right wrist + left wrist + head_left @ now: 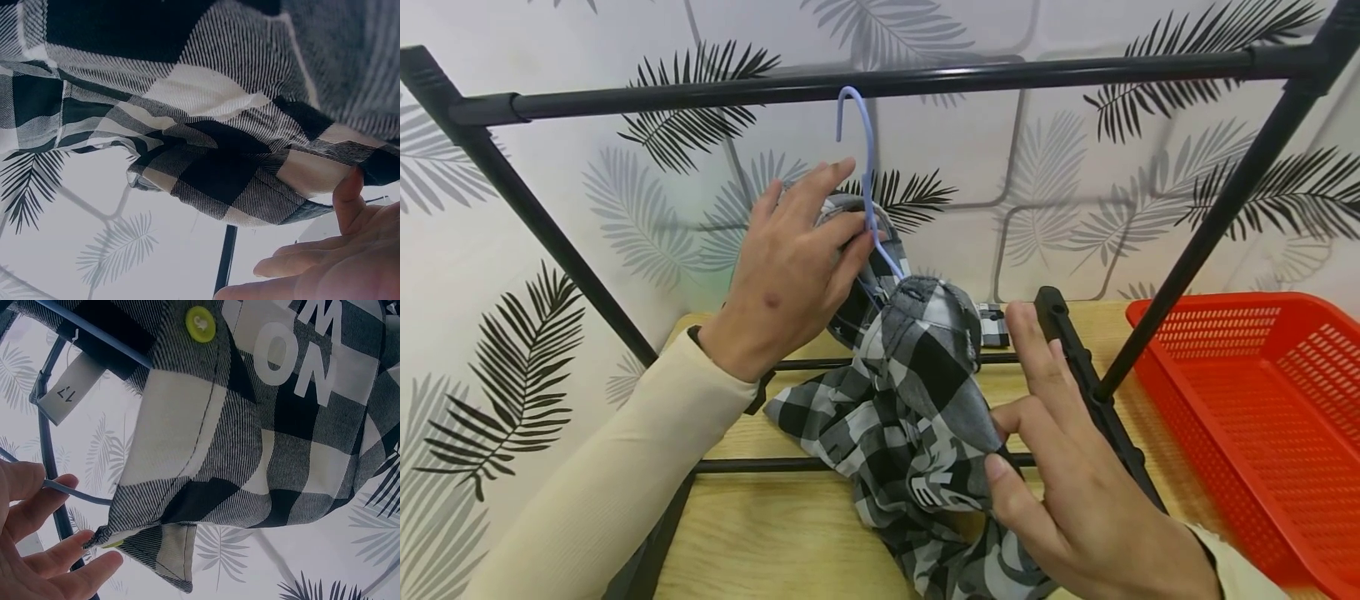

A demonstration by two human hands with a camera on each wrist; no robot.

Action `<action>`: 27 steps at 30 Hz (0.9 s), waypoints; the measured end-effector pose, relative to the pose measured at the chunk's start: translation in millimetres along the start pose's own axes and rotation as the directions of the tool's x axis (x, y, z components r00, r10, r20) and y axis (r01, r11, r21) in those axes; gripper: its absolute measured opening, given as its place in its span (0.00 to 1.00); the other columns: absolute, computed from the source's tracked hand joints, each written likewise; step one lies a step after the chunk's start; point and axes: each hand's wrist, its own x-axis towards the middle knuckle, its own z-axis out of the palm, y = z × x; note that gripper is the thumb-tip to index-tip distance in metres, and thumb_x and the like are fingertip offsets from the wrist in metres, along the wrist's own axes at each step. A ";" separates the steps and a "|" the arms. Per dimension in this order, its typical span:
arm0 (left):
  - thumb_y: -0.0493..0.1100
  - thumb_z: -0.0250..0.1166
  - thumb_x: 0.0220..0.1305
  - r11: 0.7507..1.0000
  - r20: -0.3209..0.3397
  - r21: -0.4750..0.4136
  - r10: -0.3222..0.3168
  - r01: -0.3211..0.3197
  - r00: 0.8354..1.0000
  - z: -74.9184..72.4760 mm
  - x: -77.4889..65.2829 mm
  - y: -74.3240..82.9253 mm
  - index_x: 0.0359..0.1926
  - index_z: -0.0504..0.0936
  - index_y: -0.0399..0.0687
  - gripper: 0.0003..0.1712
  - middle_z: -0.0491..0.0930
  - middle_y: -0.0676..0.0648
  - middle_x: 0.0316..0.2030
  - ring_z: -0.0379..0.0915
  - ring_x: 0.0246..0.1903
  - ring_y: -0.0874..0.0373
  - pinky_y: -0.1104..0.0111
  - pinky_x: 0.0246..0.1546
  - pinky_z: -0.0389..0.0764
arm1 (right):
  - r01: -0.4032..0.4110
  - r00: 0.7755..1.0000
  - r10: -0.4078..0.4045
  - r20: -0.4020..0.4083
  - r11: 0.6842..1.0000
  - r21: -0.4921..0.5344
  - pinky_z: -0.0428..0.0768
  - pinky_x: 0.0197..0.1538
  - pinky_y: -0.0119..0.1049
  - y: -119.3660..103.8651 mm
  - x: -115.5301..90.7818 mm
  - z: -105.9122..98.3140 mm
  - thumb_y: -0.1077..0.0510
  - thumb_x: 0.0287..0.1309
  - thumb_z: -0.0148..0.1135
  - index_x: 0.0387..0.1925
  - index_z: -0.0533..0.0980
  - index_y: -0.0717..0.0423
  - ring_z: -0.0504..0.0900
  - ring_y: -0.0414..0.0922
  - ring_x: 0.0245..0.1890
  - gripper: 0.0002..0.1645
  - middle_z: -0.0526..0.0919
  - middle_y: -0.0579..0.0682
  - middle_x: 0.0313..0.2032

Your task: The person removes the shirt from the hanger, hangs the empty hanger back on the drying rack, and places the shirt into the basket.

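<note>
My left hand point(797, 267) pinches the neck of a light blue clothes hanger point(868, 158) between thumb and fingers, its hook upright just in front of the rail. A black, white and grey checked shirt point(925, 350) hangs from the hanger, its lower part bunched. My right hand point(1067, 467) is at the shirt's right side, thumb and index finger apart at the cloth, the other fingers extended. The left wrist view shows a yellow-green button point(200, 324), white lettering point(275, 353) and a size tag point(72, 387) inside the collar. One right-hand fingertip point(350, 184) meets the cloth.
A black rack's top rail point(1000, 77) crosses behind the hook, with slanted posts either side and lower bars point(760, 465) above a wooden tabletop point(760, 533). At right sits a red plastic basket point(1217, 442). Behind is a leaf-patterned wall point(947, 167).
</note>
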 end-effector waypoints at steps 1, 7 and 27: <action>0.39 0.61 0.71 1.000 -0.002 0.001 -0.002 0.002 1.000 0.1 0.3 0.1 0.42 0.87 0.37 0.11 0.72 0.34 0.64 0.68 0.64 0.37 0.40 0.67 0.57 | -0.010 1.000 0.010 0.007 1.000 0.000 0.36 0.71 0.66 -0.4 -0.4 -0.3 0.58 0.68 0.47 0.37 0.71 0.58 0.41 0.65 0.76 0.08 0.41 0.66 0.77; 0.40 0.61 0.71 0.999 0.003 -0.011 -0.033 0.033 0.999 -0.1 0.8 -0.1 0.41 0.87 0.37 0.11 0.72 0.35 0.65 0.67 0.65 0.38 0.41 0.68 0.56 | -0.073 0.997 0.073 0.034 0.997 -0.023 0.36 0.72 0.65 -2.2 -1.1 -2.4 0.52 0.75 0.45 0.38 0.72 0.58 0.38 0.63 0.77 0.15 0.39 0.62 0.78; 0.40 0.63 0.70 0.999 -0.033 -0.019 -0.032 0.032 0.999 0.5 0.3 -0.8 0.38 0.87 0.37 0.11 0.73 0.35 0.63 0.68 0.64 0.39 0.39 0.67 0.57 | -0.071 0.998 0.070 -0.003 0.996 -0.052 0.36 0.71 0.66 -1.9 -1.1 -3.5 0.40 0.77 0.37 0.34 0.71 0.57 0.38 0.62 0.77 0.28 0.42 0.62 0.78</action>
